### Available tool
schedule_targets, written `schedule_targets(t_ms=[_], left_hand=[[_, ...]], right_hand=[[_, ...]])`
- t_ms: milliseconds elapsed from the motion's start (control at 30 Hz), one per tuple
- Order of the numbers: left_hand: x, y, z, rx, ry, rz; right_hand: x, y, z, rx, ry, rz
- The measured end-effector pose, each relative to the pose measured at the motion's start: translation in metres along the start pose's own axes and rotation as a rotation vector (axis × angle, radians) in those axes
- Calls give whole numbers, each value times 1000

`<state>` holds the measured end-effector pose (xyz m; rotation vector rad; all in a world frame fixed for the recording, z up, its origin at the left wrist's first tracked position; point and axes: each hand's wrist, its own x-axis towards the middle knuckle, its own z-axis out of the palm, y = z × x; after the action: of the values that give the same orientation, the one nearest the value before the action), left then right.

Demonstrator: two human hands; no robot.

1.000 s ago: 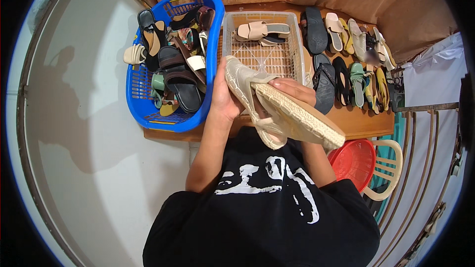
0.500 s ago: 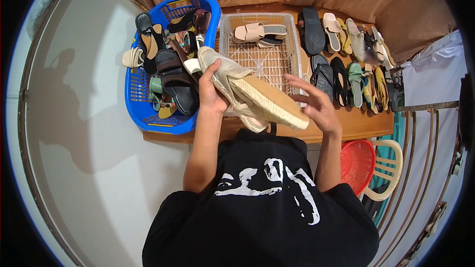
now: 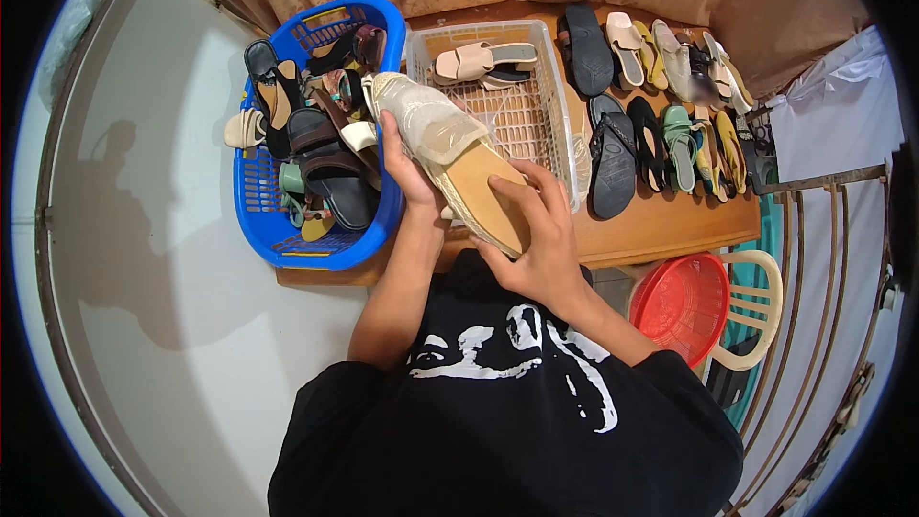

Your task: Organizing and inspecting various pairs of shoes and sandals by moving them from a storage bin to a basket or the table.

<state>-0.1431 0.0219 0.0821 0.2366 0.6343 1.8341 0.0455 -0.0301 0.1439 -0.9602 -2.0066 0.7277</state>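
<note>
A cream slip-on sandal (image 3: 436, 124) with a sheer upper and a tan insole is held up over the table's front edge, slanting from upper left to lower right. My left hand (image 3: 412, 174) is closed round its side near the toe. At the heel end, my right hand (image 3: 542, 237) grips it, with fingers on the insole and the thumb along the lower edge. A pale bit shows below the sandal by my left wrist; I cannot tell what it is. Behind it sits a clear plastic crate (image 3: 505, 113) with beige slides (image 3: 463, 63) inside.
On the left stands a blue basket (image 3: 325, 258) heaped with sandals. Footwear in two rows, including a black flip-flop (image 3: 613, 172), lines the right of the wooden table (image 3: 661, 225). A red basin (image 3: 675, 311) rests on a cream plastic chair (image 3: 766, 311) at the right.
My right hand has come in from the right and taken hold of the sandal's heel. The sandal has turned, so its insole and upper now face up.
</note>
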Motion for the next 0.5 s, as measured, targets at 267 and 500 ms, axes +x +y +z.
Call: schedule_targets(t_ms=[267, 500], left_hand=[[1, 7, 6, -273, -414, -21], [2, -11, -3, -488, -525, 18]], right_hand=[[8, 31, 2, 352, -89, -3], [-7, 39, -1, 1144, -175, 492]])
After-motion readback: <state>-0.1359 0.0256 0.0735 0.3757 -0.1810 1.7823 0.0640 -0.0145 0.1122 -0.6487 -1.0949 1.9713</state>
